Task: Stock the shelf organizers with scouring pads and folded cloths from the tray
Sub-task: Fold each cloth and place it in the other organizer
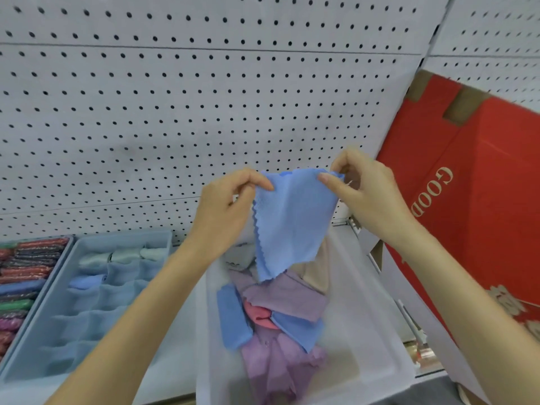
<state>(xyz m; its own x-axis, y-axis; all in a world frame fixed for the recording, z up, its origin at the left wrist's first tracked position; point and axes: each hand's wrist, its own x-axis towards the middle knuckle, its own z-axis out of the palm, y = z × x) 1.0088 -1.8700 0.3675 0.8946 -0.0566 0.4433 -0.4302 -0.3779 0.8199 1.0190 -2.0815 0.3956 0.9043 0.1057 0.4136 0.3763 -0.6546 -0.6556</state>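
A light blue cloth [287,220] with a scalloped edge hangs spread above the white translucent tray [377,331]. My left hand [225,211] pinches its upper left corner and my right hand [365,188] pinches its upper right corner. In the tray lie more cloths: purple [287,296], blue [233,315], pink [258,314] and beige [314,273]. Left of the tray stands a pale blue compartment organizer [96,314]; a folded blue cloth [87,281] and a few pale green ones [125,255] sit in its far cells. At the far left, a second organizer [68,244] holds several scouring pads [26,276].
A white pegboard wall [204,112] rises behind the shelf. A large red cardboard box [473,206] leans at the right, close to the tray and my right forearm. The white shelf edge [175,384] runs along the front.
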